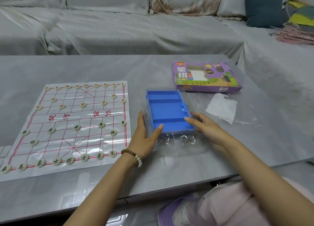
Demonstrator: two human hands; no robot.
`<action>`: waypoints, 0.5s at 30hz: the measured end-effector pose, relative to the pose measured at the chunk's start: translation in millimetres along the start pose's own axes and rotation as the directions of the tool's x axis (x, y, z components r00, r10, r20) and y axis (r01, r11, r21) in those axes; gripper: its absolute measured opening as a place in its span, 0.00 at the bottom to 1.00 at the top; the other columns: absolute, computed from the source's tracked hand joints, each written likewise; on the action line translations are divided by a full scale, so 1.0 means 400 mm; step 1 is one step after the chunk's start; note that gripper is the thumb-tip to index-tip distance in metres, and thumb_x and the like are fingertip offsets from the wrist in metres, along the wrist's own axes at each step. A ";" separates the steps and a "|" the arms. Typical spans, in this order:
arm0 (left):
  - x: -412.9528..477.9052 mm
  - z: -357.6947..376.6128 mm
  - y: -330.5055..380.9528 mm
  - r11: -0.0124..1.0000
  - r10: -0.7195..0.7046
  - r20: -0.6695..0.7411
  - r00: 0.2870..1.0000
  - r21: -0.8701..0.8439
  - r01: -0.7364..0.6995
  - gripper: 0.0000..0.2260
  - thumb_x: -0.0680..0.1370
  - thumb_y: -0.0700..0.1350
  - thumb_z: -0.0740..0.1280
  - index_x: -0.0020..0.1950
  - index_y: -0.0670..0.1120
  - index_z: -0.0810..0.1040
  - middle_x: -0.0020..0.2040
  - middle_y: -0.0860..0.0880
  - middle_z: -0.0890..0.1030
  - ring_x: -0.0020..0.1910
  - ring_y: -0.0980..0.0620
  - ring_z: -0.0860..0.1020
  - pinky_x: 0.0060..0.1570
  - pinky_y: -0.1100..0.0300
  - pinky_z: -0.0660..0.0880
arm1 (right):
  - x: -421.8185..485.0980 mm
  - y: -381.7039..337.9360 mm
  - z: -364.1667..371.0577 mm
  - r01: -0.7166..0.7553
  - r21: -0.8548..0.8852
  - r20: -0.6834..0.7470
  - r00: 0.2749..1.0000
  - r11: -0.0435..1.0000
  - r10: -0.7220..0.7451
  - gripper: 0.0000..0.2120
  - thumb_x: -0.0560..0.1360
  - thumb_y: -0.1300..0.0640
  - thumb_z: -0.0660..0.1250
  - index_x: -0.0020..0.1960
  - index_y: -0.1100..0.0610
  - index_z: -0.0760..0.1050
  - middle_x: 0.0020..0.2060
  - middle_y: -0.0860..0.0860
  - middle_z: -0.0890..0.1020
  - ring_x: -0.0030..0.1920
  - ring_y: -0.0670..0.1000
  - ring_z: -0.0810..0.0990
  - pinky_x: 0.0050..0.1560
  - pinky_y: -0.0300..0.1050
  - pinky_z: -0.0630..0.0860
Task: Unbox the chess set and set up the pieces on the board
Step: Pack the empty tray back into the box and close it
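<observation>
Head view shows the blue plastic tray (167, 109), a rectangle with three smooth troughs, lying on the grey table (153, 69) right of the glossy paper board (76, 117), long axis running away from the person. Left hand (144, 137) and right hand (209, 128) flank it, each grip slack, fingers straight, touching its sides.

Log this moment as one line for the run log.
pieces set out on board | blue tray empty | left hand and right hand touch its sides | purple box behind tray
</observation>
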State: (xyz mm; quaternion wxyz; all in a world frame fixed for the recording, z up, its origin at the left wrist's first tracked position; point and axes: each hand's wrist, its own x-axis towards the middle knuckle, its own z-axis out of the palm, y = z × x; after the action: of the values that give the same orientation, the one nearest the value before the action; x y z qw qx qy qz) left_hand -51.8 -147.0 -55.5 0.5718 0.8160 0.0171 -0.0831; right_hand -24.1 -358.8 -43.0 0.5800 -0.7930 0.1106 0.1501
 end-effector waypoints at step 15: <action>0.186 0.144 0.207 0.930 0.052 0.184 0.982 -0.368 0.019 0.24 0.79 0.46 0.61 0.72 0.54 0.57 0.58 0.49 0.73 0.44 0.54 0.80 0.37 0.64 0.79 | 0.043 -0.017 -0.251 0.084 0.552 -0.081 0.996 0.829 -0.047 0.29 0.75 0.63 0.64 0.72 0.45 0.61 0.58 0.52 0.80 0.47 0.55 0.84 0.32 0.45 0.80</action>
State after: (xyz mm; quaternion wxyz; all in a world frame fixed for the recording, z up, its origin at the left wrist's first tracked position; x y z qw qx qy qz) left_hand 25.1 -234.5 -9.4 0.7142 0.6828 -0.0292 -0.1513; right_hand 5.4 -452.5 -14.8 0.7861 -0.5983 0.1405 0.0660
